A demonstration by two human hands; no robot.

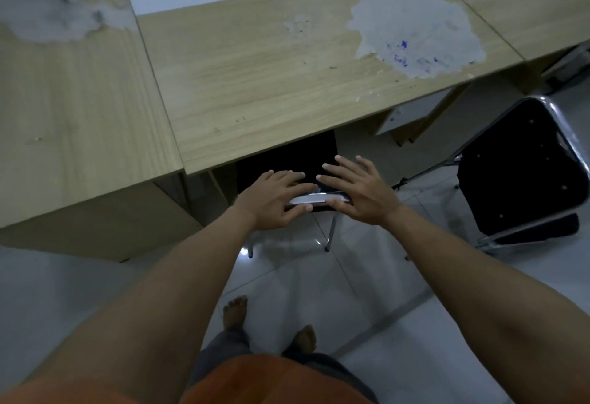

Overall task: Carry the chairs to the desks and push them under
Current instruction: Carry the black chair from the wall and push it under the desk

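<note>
A black chair (300, 156) with a chrome frame stands mostly under the middle wooden desk (287, 84); only its back edge and rear legs show. My left hand (274, 200) lies over the chrome top rail, fingers straight, thumb under the rail. My right hand (357, 191) rests on the same rail beside it, fingers spread and straight. A second black chair (523, 167) with a chrome frame stands on the floor to the right, outside the desks and tilted in the view.
Another wooden desk (73, 109) adjoins on the left and one more (526, 4) on the right. The middle desk's top has a large worn white patch (415, 29). The floor is pale tile (319, 276); my bare feet stand behind the chair.
</note>
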